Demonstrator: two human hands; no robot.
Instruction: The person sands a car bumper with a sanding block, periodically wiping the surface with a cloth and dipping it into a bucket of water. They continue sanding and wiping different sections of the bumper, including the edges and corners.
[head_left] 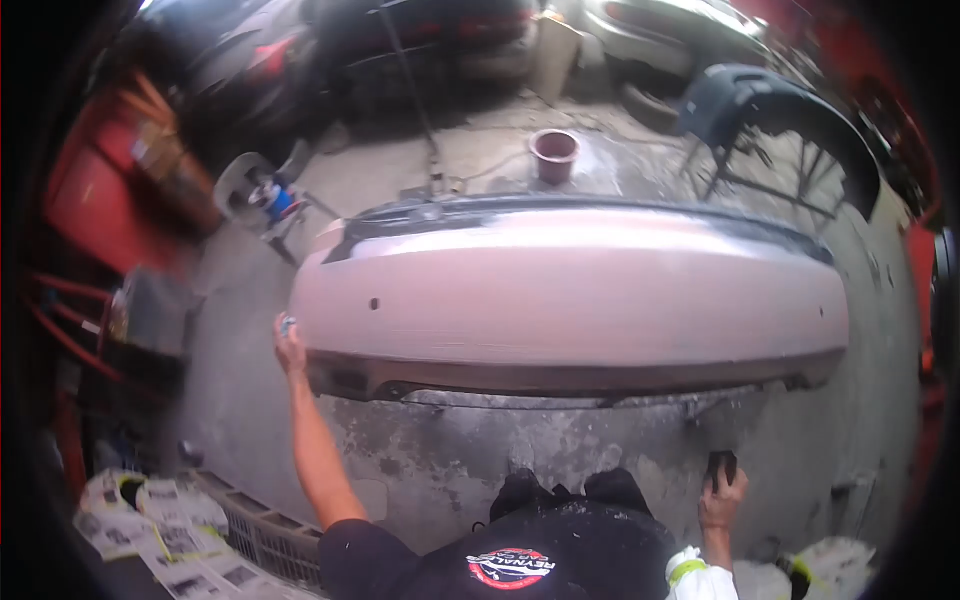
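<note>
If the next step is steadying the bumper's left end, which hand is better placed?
Left, I'd judge: the left hand is at that end of the bumper, while the right hand grips a dark block, apart from the bumper.

A car workshop with a patchy grey floor.
At the far end, a dark car is parked near a white car. A dull purple bucket sits out on the floor, and a grey plastic chair stands to the left. Newspaper sheets lie in the bottom left corner.
</note>
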